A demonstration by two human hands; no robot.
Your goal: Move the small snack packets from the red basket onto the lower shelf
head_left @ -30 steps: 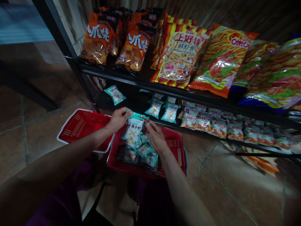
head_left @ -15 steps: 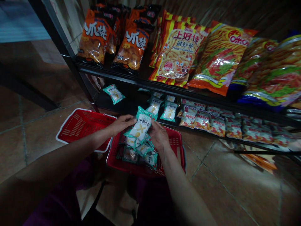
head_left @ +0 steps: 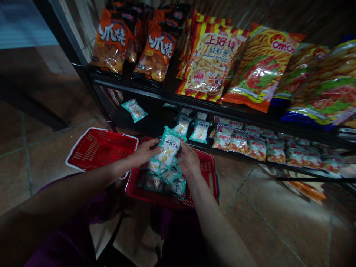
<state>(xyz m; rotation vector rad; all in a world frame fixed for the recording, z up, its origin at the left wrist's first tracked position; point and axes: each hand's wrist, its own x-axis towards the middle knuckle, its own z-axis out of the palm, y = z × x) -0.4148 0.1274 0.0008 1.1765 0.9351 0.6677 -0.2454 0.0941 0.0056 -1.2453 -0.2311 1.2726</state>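
Observation:
Both my hands hold a small teal and white snack packet (head_left: 168, 147) above a red basket (head_left: 207, 168) on the floor. My left hand (head_left: 144, 151) grips the packet's left side with fingers closed. The packet's right side sits under the closed fingers of my right hand (head_left: 188, 159). Several more teal packets (head_left: 167, 178) lie in the basket under my hands. The same kind of packets (head_left: 191, 128) stand on the low shelf just beyond, and one (head_left: 134, 110) lies apart at the shelf's left end.
A second red basket (head_left: 97, 148) sits on the tiled floor to the left, touching the first. Red and white small packets (head_left: 250, 142) line the low shelf to the right. Large orange bags (head_left: 111, 39) and striped prawn cracker bags (head_left: 211, 63) fill the black upper shelf (head_left: 155, 94).
The packet has tilted and moved up and to the right, toward the low shelf, with both hands following. The view has shifted slightly.

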